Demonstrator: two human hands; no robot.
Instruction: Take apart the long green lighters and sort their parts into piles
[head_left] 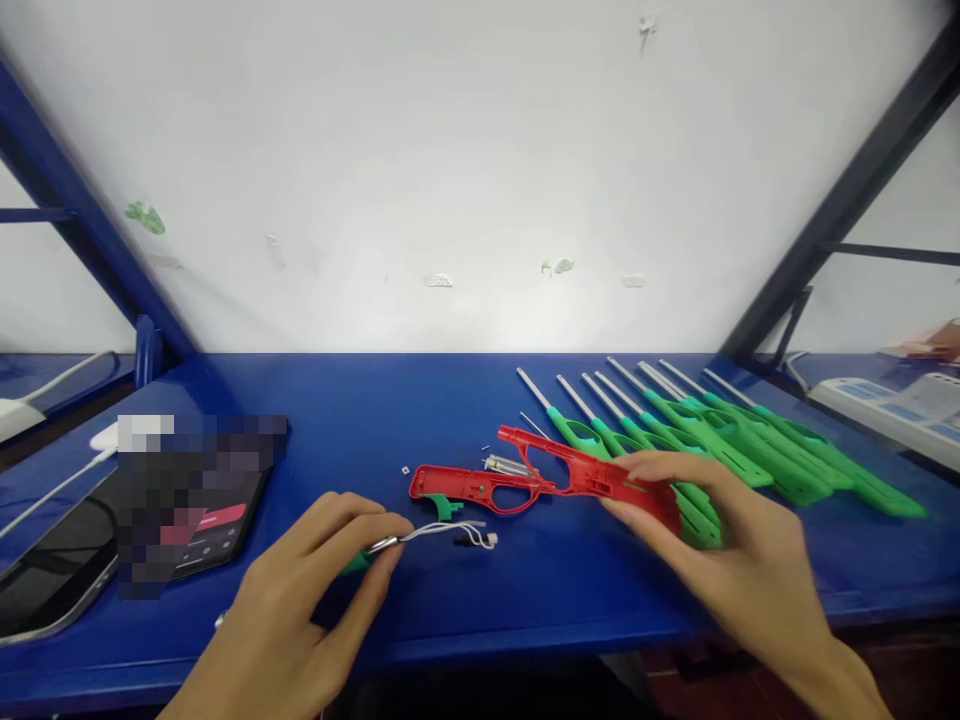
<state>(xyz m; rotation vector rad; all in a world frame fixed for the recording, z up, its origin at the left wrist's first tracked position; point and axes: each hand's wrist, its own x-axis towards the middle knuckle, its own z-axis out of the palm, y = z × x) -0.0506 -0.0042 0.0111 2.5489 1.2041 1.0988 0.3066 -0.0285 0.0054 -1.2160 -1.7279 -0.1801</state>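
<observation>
While the blue table (420,395) stretches across the view, green lighters (802,480) lie fanned along its right side. The left hand (315,580) and right hand (720,530) both grip narrowly, thumb against fingers: the right holds a red half-shell (592,475) just beside the lighters. Another red half-shell (450,483) lies between the hands. The left pinches a metal part (384,545) near trailing white wires (442,527). A small green trigger (442,507) lies at the second shell's near edge.
</observation>
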